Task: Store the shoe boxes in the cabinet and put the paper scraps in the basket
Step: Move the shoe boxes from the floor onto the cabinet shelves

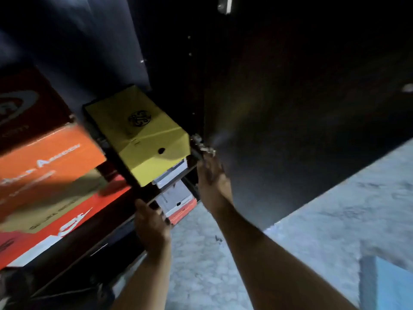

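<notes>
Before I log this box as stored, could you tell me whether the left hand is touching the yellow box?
Apart. The head view shows the left hand gripping the dark shelf edge below the yellow box, with dark shelf between them.

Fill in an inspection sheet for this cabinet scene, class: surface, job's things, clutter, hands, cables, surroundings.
Surface: grey speckled floor; dark cabinet shelf edge.
Job's things: yellow shoe box on the shelf; orange boxes stacked to its left; white boxes below; no paper scraps or basket seen.
Clutter: small dark speck on the floor.
Hands: left hand grips the shelf edge; right hand reaches toward the door hinge, grip unclear.
Cables: nothing seen.
Surroundings: open dark cabinet door; blue object at bottom right.
</notes>
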